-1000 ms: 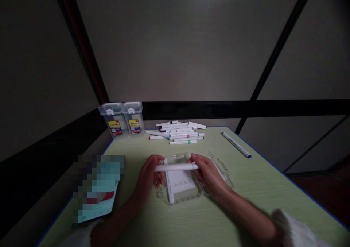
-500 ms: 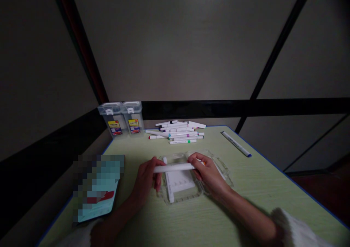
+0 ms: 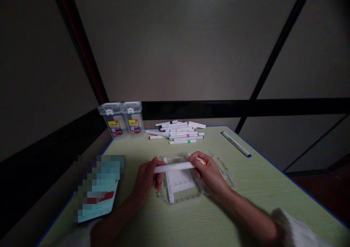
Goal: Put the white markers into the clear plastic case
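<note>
A white marker [image 3: 176,166] lies level between my two hands, with a bit of orange showing at its right end. My left hand [image 3: 149,174] pinches its left end between thumb and fingers. Around its right end my right hand [image 3: 205,168] is closed. Just below the marker, an opened clear plastic case [image 3: 186,197] rests on the table. Inside its left half are a white card [image 3: 180,181] and another white marker [image 3: 169,185] lying along the left side. My right hand partly covers the case's right half.
Several white markers [image 3: 183,134] are heaped at the table's back edge. Two lidded clear boxes [image 3: 133,117] stand at the back left. A larger marker [image 3: 236,144] lies near the right edge. At the left is a tablet-like device [image 3: 101,188], partly blurred out.
The marker has turned slightly about its length, so faint print now shows on its barrel. Both hands stay in nearly the same place.
</note>
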`<action>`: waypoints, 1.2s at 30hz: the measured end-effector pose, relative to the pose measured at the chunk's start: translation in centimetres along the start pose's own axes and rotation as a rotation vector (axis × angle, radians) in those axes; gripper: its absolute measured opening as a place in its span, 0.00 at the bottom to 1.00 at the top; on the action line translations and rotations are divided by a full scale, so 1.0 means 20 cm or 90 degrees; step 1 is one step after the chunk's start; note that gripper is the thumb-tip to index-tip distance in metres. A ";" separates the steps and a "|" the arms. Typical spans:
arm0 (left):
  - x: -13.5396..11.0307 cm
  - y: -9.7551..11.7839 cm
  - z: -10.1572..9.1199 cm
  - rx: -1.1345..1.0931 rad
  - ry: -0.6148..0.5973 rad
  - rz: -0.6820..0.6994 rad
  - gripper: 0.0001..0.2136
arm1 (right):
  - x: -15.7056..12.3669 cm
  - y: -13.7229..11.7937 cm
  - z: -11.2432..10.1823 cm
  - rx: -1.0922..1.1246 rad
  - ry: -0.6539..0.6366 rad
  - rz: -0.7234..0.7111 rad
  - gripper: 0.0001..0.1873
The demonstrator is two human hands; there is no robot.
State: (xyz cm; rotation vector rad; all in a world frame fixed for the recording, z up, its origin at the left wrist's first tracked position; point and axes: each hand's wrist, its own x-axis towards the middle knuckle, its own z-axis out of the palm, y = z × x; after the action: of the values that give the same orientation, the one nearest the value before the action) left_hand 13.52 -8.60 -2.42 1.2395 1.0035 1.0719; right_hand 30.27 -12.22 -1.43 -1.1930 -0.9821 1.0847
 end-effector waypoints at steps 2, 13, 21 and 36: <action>0.00 0.00 0.00 0.000 -0.002 0.002 0.20 | 0.00 0.00 0.00 0.003 0.003 -0.006 0.12; 0.00 0.00 0.00 -0.003 0.011 0.003 0.20 | 0.00 0.00 0.00 0.085 -0.027 0.002 0.13; 0.02 -0.02 -0.02 -0.014 0.006 0.009 0.20 | 0.00 0.01 0.00 0.087 -0.048 -0.031 0.12; 0.00 0.02 0.00 0.036 -0.002 0.027 0.14 | 0.02 0.01 -0.01 -0.029 -0.012 -0.038 0.09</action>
State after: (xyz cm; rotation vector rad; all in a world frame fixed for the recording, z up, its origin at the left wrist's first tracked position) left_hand 13.60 -8.54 -1.99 1.3128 1.0159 1.0800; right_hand 30.50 -11.96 -1.70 -1.1850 -1.0552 1.0322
